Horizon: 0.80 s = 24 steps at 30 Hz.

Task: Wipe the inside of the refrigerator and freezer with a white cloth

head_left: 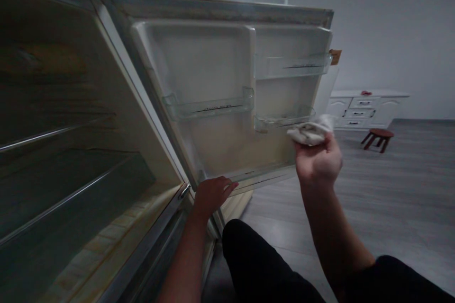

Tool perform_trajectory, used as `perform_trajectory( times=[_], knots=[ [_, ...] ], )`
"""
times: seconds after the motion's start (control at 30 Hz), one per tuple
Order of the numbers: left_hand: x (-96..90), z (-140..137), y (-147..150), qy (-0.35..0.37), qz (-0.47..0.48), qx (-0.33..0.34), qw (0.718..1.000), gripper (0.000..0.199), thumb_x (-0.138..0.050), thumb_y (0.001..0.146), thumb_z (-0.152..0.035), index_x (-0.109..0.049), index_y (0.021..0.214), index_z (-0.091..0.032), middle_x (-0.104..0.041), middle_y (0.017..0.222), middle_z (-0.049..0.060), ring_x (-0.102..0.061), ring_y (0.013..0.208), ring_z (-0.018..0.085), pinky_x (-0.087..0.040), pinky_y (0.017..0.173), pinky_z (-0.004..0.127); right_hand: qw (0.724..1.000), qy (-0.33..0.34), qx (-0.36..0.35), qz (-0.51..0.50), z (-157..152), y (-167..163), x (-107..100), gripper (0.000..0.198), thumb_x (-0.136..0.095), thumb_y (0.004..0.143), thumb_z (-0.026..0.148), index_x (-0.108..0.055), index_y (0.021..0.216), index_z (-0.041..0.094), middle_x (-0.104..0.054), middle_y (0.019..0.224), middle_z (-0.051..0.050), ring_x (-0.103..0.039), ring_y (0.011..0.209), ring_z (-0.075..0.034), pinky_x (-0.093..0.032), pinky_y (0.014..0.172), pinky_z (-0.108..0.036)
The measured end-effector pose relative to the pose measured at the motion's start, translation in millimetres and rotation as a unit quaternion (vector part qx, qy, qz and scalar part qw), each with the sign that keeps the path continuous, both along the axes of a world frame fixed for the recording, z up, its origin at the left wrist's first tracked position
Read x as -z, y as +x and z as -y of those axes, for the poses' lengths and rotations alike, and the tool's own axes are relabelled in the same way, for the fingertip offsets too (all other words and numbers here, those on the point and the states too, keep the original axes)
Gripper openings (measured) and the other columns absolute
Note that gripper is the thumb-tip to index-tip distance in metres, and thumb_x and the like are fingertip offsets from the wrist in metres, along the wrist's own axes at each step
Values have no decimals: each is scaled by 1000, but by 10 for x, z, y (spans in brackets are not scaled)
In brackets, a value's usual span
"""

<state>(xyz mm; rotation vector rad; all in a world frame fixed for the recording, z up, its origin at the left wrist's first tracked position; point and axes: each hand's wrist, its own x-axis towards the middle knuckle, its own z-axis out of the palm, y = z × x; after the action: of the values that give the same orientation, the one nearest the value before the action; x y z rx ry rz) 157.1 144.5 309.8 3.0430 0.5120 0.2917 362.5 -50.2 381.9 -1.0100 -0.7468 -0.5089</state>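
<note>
The refrigerator door point(209, 71) stands wide open, its inner side facing me. My left hand point(211, 194) is at the door's lower inner corner, its fingers curled over the rim of the bottom door shelf point(263, 179). A crumpled, stained white cloth point(310, 132) is gripped in my right hand point(320, 161). That hand is raised in front of the door's right part, just below a clear door shelf point(284, 118). Whether the cloth touches the door I cannot tell.
The dark refrigerator interior point(88, 189), with glass shelves, opens on the left. My black-clad knee point(256, 255) is below the door. Farther back on the grey floor are a brown stool point(381, 133) and a white cabinet point(386, 111).
</note>
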Motion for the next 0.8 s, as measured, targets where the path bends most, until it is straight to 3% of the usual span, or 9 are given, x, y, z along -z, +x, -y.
perform_trajectory(
  times=[0.07,0.13,0.2,0.3,0.43,0.53,0.6,0.73,0.8],
  knots=[
    [13,-5,0,-2,1,-4,1000,53,-32,104,-58,-75,109,-27,-77,108,2,-72,97,24,-48,81,33,979,49,192,45,38,11,-136,54,-26,102,49,-59,135,23,-59,133,-14,-56,130,-30,-47,108,-56],
    [23,-11,0,-7,2,-7,1000,54,-32,104,-59,-75,110,-27,-77,109,2,-72,99,24,-48,82,33,945,5,301,126,58,132,-304,48,-33,102,44,-61,133,19,-50,144,-15,-45,140,-32,-37,116,-56],
    [30,-17,-1,-12,0,-8,1000,54,-31,103,-60,-74,111,-27,-76,111,2,-71,101,24,-48,84,33,922,-135,288,219,53,334,-477,43,-39,101,41,-64,126,16,-49,146,-17,-44,140,-32,-34,118,-56],
    [43,-25,-1,-14,2,-9,1000,57,-29,103,-62,-74,112,-27,-76,113,3,-71,104,24,-48,86,33,869,-350,198,289,-19,713,-696,39,-43,100,39,-67,115,13,-55,139,-18,-51,133,-32,-40,114,-53],
    [69,-31,14,-16,7,-9,1000,60,-27,103,-63,-74,110,-26,-76,111,4,-70,104,24,-47,85,32,825,-465,162,279,-254,1200,-861,35,-50,97,40,-70,101,12,-63,121,-19,-59,117,-31,-44,109,-49],
    [76,-19,38,-9,9,-14,1000,61,-25,103,-63,-74,110,-26,-76,111,4,-70,103,24,-48,85,33,828,-468,163,263,-456,1376,-910,35,-53,95,42,-69,88,13,-65,105,-17,-62,103,-28,-49,101,-47],
    [66,-1,58,-8,8,-21,1000,61,-26,103,-63,-74,111,-26,-75,112,4,-70,104,24,-48,85,33,845,-439,192,238,-522,1277,-909,37,-50,96,43,-68,84,13,-64,98,-16,-63,97,-27,-52,97,-46],
    [22,40,93,-15,0,-33,999,59,-28,103,-62,-74,111,-27,-76,111,4,-71,101,23,-48,83,33,900,-270,267,215,-430,434,-730,42,-31,104,36,-66,112,14,-63,111,-19,-60,113,-31,-51,98,-50],
    [2,53,103,-13,1,-28,1000,57,-29,103,-60,-75,108,-26,-76,108,5,-71,99,24,-49,84,34,898,-205,268,284,-404,-136,-534,40,-33,103,28,-60,131,18,-55,134,-19,-51,131,-33,-46,107,-54]
  ],
)
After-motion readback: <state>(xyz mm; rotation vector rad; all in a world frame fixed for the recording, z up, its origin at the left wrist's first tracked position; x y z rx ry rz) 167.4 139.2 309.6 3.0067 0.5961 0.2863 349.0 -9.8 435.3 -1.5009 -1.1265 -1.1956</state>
